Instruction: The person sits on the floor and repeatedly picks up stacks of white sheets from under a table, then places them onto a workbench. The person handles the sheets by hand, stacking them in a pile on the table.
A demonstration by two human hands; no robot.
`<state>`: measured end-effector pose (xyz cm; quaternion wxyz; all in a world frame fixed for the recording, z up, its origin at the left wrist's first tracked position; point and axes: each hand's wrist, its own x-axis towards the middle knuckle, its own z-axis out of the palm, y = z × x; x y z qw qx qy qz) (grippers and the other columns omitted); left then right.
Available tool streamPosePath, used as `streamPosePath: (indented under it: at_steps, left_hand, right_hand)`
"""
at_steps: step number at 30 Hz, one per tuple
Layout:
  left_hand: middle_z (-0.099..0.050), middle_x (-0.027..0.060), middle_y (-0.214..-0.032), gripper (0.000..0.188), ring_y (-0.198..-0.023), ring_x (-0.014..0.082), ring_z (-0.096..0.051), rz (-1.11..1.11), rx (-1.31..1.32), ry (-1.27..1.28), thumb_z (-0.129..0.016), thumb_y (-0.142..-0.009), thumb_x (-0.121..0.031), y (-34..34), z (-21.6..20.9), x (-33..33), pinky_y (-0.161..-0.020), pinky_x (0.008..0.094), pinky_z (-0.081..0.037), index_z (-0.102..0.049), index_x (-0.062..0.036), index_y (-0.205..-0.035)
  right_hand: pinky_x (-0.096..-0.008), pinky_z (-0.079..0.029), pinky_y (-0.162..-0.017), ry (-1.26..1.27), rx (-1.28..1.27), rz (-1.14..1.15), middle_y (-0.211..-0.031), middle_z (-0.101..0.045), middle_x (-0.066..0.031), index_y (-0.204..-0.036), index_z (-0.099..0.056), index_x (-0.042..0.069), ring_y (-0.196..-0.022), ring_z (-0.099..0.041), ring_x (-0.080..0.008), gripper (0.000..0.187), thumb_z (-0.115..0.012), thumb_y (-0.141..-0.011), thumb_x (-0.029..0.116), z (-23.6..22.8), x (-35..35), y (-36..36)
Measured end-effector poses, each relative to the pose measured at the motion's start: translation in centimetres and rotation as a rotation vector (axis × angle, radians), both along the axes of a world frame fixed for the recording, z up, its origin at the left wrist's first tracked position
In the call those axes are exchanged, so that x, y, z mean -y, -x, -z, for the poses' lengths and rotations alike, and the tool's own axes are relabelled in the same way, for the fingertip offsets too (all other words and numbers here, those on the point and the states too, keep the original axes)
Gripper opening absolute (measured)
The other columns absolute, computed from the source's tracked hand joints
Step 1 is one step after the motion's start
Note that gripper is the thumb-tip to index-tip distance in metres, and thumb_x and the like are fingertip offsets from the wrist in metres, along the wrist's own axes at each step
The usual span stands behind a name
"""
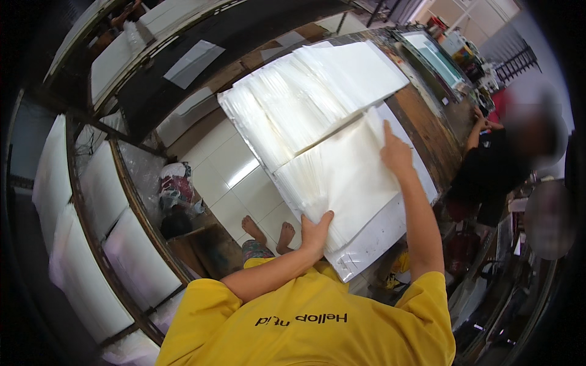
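Two fanned stacks of thin white sheets lie side by side on a pale board in front of me. My left hand grips the near left edge of the near stack, its thumb on top; the fingers under the edge are partly hidden. At that stack's far right corner, my right hand touches the top sheets, index finger stretched out and thumb apart from it. The far stack spreads out beyond, its left edges stepped like a fan.
Racks on the left hold large white sheets. A wooden table carries a framed screen at the far right. Another person in dark clothes stands to the right. Tiled floor shows below, near my bare feet.
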<state>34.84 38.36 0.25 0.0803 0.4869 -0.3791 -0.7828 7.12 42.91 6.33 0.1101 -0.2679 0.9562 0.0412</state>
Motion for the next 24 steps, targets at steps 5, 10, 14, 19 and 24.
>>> streamPosePath:
  at_steps: [5, 10, 14, 19, 24]
  left_hand:
    - [-0.055, 0.0212, -0.124, 0.068, -0.11, 0.0279, -0.058, -0.012, 0.018, 0.02, -0.073, -0.083, -0.02, 0.3, 0.9, -0.9, -0.093, 0.0362, -0.049, -0.038, 0.0076, -0.134]
    - [-0.057, 0.0215, -0.121, 0.07, -0.11, 0.0286, -0.058, -0.044, -0.012, 0.059, -0.075, -0.081, -0.026, -0.2, 2.7, -1.1, -0.094, 0.0356, -0.048, -0.038, 0.0079, -0.13]
    - [-0.055, 0.0188, -0.122, 0.071, -0.109, 0.0257, -0.058, -0.026, -0.024, 0.019, -0.075, -0.082, -0.021, -0.1, 3.0, -0.9, -0.093, 0.0343, -0.049, -0.035, 0.0062, -0.134]
    - [-0.056, 0.0165, -0.122, 0.074, -0.108, 0.0245, -0.058, 0.08, 0.004, -0.004, -0.076, -0.081, -0.026, -0.4, 1.7, 0.0, -0.093, 0.034, -0.049, -0.036, 0.0046, -0.135]
    - [-0.057, 0.0119, -0.121, 0.067, -0.107, 0.0177, -0.058, 0.515, -0.004, -0.248, -0.077, -0.081, -0.033, -2.9, -1.0, 5.7, -0.084, 0.0297, -0.051, -0.045, 0.0003, -0.129]
  right_hand:
    - [-0.0501, -0.05, -0.087, 0.121, -0.161, -0.113, -0.113, -0.065, -0.0221, -0.147, -0.036, 0.012, -0.099, -0.064, -0.0414, 0.067, -0.056, -0.083, 0.009, 1.8, -3.9, 7.1]
    - [-0.0478, -0.048, -0.09, 0.291, -0.387, -0.237, -0.116, -0.057, -0.0178, -0.125, -0.054, 0.012, -0.105, -0.057, -0.0382, 0.048, -0.069, -0.08, 0.015, 3.7, -4.1, 4.5]
    - [-0.0468, -0.047, -0.09, 0.121, 0.062, -0.169, -0.115, -0.056, -0.0165, -0.114, -0.058, 0.01, -0.106, -0.055, -0.0378, 0.036, -0.068, -0.08, 0.015, 4.7, -3.8, 2.1]
    - [-0.0452, -0.045, -0.094, 0.214, 0.054, -0.119, -0.113, -0.059, -0.019, -0.111, -0.059, 0.006, -0.106, -0.055, -0.0392, 0.033, -0.066, -0.078, 0.013, 3.7, -3.5, 1.0]
    - [-0.0439, -0.046, -0.093, 0.291, 0.009, -0.174, -0.112, -0.06, -0.0185, -0.112, -0.06, 0.003, -0.105, -0.057, -0.0372, 0.034, -0.066, -0.08, 0.011, 5.1, -4.4, 1.1]
